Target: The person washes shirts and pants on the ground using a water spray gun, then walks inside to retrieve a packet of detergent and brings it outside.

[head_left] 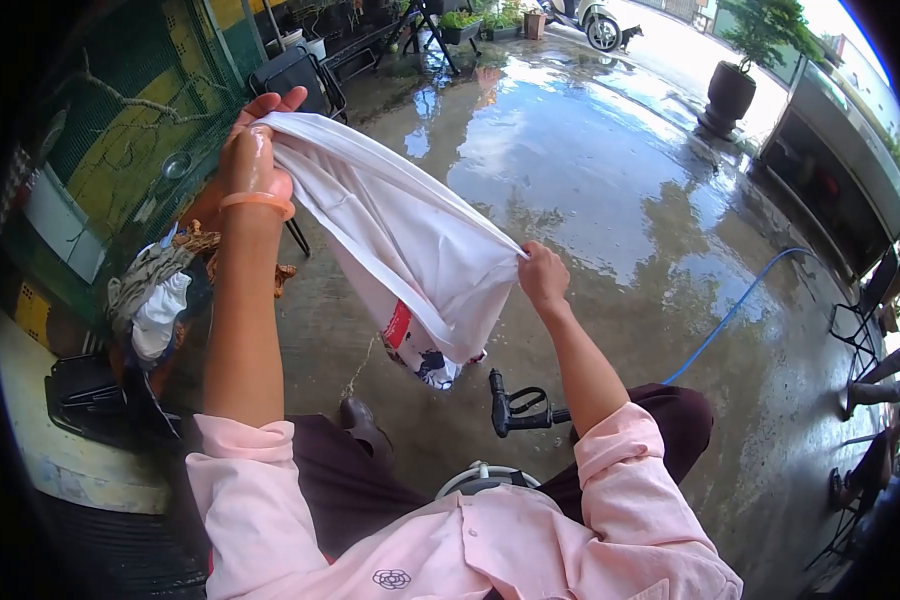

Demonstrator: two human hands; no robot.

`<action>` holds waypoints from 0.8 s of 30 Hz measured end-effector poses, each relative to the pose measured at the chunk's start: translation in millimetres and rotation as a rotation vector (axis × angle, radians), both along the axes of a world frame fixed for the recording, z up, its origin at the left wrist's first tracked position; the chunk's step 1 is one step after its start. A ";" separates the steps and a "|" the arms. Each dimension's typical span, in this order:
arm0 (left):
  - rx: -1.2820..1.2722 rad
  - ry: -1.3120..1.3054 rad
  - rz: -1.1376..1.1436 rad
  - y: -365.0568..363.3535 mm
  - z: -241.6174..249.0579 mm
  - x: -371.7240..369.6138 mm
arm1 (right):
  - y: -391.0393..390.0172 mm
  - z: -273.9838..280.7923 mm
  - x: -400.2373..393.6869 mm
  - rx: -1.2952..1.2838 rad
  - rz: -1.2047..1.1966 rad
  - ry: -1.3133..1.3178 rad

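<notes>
A white cloth [400, 210] with a red and dark printed patch at its lower end is stretched in the air between my hands. My left hand [257, 150], raised at the upper left, has the cloth's upper corner pinched, with some fingers pointing up; an orange band circles the wrist. On the right, my right hand [544, 275] is closed on the cloth's other edge. Water runs down below the cloth near my shoe [366, 428]. A black spray gun [518, 405] is below my right hand, touching neither hand.
A blue hose [738, 302] runs across the wet floor [420, 430] on the right. Piled clothes [160, 300] lie at the left beside a black object. A potted tree [732, 95], a scooter [595, 25], a folded chair [295, 85] and a glass tank [840, 160] stand farther off.
</notes>
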State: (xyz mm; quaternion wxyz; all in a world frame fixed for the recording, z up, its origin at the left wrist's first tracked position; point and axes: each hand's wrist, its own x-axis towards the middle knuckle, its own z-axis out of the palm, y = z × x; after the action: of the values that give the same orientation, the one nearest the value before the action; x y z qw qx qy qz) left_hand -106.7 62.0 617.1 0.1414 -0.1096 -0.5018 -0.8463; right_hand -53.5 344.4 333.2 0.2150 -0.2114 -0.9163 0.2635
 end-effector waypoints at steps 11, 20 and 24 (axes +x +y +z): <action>-0.998 -0.364 0.599 -196.1 -97.0 -116.8 | 72.5 230.3 -8.5 -0.463 0.259 0.431; 0.328 -0.629 0.035 -125.3 -107.5 -124.6 | 73.9 257.8 35.8 -0.792 0.311 0.429; -0.171 -0.200 -0.372 -98.7 -70.1 -72.9 | 106.3 221.1 51.0 -0.583 0.293 0.414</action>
State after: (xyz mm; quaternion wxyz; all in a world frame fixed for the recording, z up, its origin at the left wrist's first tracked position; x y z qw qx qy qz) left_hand -179.6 -36.6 547.0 -0.0772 -0.1274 -0.5542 -0.8189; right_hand -2.5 450.7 554.3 0.2865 -0.0730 -0.7606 0.5780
